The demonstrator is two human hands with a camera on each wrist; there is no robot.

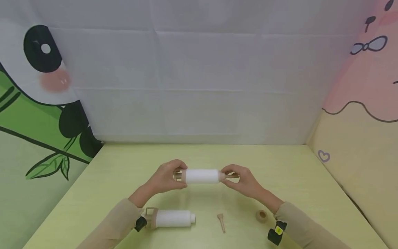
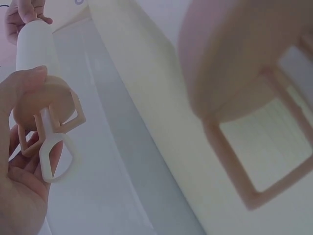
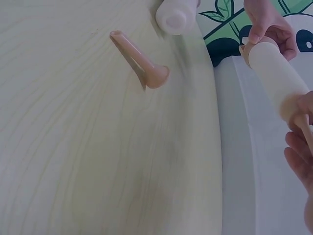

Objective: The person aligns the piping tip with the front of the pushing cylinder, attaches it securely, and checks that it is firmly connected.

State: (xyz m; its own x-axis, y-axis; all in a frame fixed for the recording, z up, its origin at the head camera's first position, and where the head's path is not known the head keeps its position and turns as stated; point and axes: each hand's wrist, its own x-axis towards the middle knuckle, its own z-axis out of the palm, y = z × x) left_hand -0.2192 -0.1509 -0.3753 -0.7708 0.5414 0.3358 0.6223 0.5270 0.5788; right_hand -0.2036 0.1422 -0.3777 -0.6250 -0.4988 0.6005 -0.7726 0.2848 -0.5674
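Observation:
A large white-barrelled syringe (image 1: 202, 176) is held level above the table between both hands. My left hand (image 1: 166, 176) grips its tan collar, which has square finger loops, and a pale plunger ring (image 2: 55, 157) sticks out there in the left wrist view. My right hand (image 1: 244, 178) pinches a long tan nozzle (image 3: 304, 128) at the barrel's other end. Its seating on the barrel is partly hidden by the fingers. A second such syringe (image 1: 173, 218), with no nozzle on its tip, lies near the left forearm. Another tan nozzle (image 1: 221, 222) lies loose to its right.
A small round tan piece with a hole (image 1: 262, 216) lies beside the right wrist. The pale wood-grain table (image 1: 149, 155) ends at a white back cloth (image 1: 202, 86), with cartoon-printed panels on both sides. Each wrist wears a dark device.

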